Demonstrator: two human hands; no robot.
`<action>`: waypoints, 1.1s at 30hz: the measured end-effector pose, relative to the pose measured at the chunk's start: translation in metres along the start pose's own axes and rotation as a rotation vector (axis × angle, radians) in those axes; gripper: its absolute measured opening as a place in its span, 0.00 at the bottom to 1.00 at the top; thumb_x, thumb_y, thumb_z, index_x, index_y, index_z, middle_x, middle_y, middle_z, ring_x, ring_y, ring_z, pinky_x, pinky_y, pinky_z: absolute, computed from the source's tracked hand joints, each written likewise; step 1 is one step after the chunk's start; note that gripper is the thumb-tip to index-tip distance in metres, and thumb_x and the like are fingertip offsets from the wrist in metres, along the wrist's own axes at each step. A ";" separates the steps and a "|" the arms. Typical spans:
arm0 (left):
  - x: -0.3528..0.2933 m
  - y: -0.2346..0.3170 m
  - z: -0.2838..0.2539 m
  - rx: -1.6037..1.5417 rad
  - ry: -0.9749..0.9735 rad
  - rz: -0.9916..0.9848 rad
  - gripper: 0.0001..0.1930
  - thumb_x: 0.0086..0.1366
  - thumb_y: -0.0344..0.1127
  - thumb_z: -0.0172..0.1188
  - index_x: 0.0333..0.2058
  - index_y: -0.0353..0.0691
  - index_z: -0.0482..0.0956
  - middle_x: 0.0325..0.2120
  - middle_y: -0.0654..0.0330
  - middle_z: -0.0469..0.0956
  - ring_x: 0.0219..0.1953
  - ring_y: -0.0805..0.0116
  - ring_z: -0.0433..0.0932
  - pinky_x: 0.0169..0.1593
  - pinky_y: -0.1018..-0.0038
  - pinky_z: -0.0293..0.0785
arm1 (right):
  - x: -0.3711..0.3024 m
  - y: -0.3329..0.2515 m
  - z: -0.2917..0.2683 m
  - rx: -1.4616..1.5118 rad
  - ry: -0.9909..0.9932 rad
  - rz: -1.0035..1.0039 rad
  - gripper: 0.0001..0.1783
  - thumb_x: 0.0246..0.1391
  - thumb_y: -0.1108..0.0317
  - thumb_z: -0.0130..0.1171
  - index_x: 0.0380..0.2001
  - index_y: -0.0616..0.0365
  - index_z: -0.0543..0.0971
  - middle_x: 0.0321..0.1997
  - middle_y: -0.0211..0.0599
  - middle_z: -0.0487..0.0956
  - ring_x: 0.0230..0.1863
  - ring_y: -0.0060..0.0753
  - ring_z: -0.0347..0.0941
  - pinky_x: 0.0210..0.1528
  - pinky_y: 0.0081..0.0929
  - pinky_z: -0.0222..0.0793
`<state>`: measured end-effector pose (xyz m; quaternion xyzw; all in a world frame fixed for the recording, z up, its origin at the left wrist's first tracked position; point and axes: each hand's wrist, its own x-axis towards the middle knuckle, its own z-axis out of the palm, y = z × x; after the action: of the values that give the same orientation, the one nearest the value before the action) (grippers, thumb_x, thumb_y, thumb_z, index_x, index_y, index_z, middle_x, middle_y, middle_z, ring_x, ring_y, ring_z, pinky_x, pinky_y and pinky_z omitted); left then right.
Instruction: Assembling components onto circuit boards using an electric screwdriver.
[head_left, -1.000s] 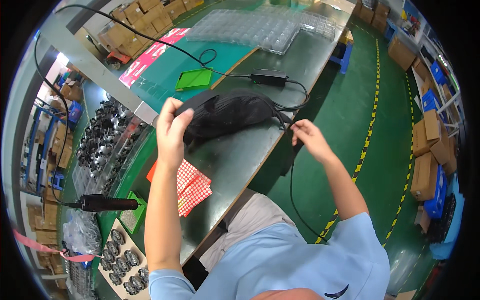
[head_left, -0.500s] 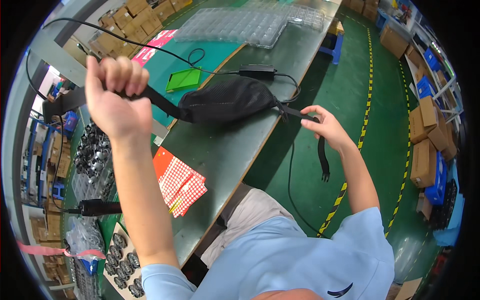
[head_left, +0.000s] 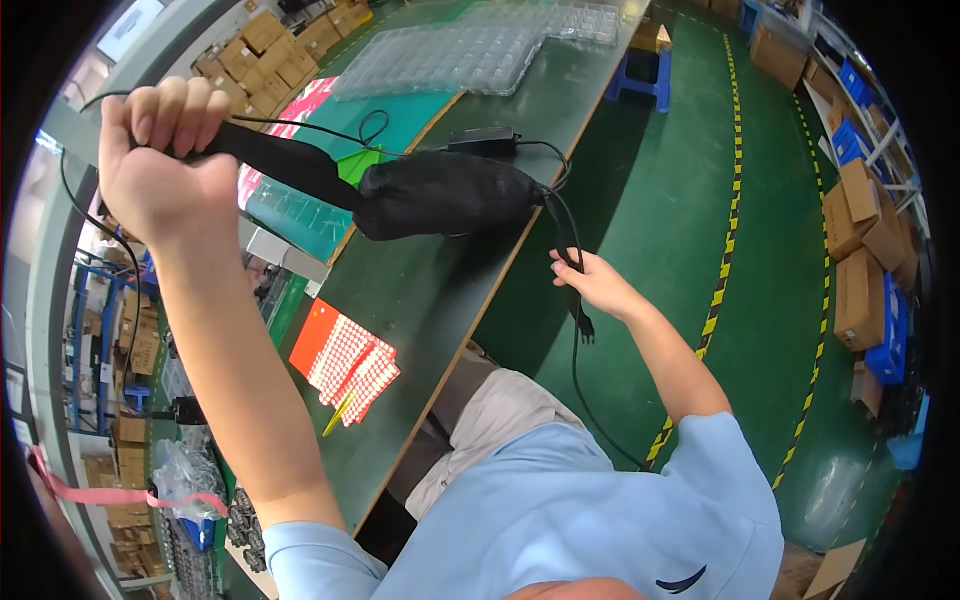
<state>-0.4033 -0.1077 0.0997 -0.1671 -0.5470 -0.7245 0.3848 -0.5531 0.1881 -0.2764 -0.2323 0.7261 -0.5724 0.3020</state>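
Observation:
A black waist bag (head_left: pixel 450 194) with a mesh-like surface hangs above the dark green workbench (head_left: pixel 420 290). My left hand (head_left: pixel 165 150), raised at the upper left, is closed in a fist round the bag's wide strap (head_left: pixel 290 165), which is pulled taut. My right hand (head_left: pixel 595 283), lower and out past the bench edge, pinches the narrower strap at the bag's other end. Below those fingers dangles a black buckle (head_left: pixel 585 325). A thin black cable runs close by the right hand toward the floor.
Behind the bag lies a black power adapter (head_left: pixel 482 141) with its cable. Red and white sticker sheets (head_left: pixel 350 365) and a yellow pen-like item (head_left: pixel 338 415) are on the bench. Clear plastic trays (head_left: pixel 440 60) cover its far end. Cardboard boxes (head_left: pixel 865 300) stand at the right.
My left hand has moved left and slightly up, drawing more strap out. My right hand has come down and to the left, and its strap now hangs steeply from the bag.

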 end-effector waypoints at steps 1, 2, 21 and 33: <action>-0.002 0.002 0.001 0.030 0.044 0.005 0.21 0.76 0.39 0.44 0.20 0.46 0.59 0.19 0.68 0.54 0.23 0.74 0.51 0.31 0.74 0.51 | 0.000 0.002 0.001 0.003 -0.009 0.007 0.29 0.68 0.54 0.60 0.62 0.65 0.73 0.45 0.37 0.82 0.46 0.30 0.79 0.52 0.30 0.74; -0.002 0.002 0.002 0.035 0.049 0.000 0.21 0.76 0.39 0.44 0.20 0.46 0.59 0.19 0.68 0.54 0.23 0.74 0.51 0.31 0.74 0.51 | -0.002 0.005 0.000 -0.057 0.069 -0.040 0.30 0.68 0.55 0.60 0.63 0.66 0.71 0.47 0.40 0.82 0.47 0.32 0.78 0.54 0.31 0.73; -0.027 0.016 0.000 0.141 -0.351 -0.200 0.25 0.79 0.40 0.43 0.18 0.47 0.57 0.17 0.70 0.53 0.21 0.77 0.50 0.27 0.75 0.49 | 0.058 -0.038 0.025 0.006 0.386 -0.057 0.29 0.63 0.60 0.66 0.58 0.71 0.73 0.49 0.45 0.83 0.52 0.34 0.79 0.56 0.29 0.72; -0.028 -0.017 -0.062 -0.908 -0.585 -0.246 0.29 0.80 0.49 0.44 0.15 0.47 0.57 0.12 0.69 0.53 0.14 0.75 0.51 0.20 0.76 0.47 | 0.035 -0.060 -0.004 -0.088 -0.171 0.048 0.25 0.65 0.56 0.65 0.56 0.63 0.72 0.42 0.32 0.81 0.43 0.24 0.76 0.48 0.29 0.72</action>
<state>-0.3869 -0.1522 0.0490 -0.4454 -0.2793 -0.8505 0.0185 -0.5818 0.1525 -0.2232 -0.2758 0.7275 -0.5107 0.3658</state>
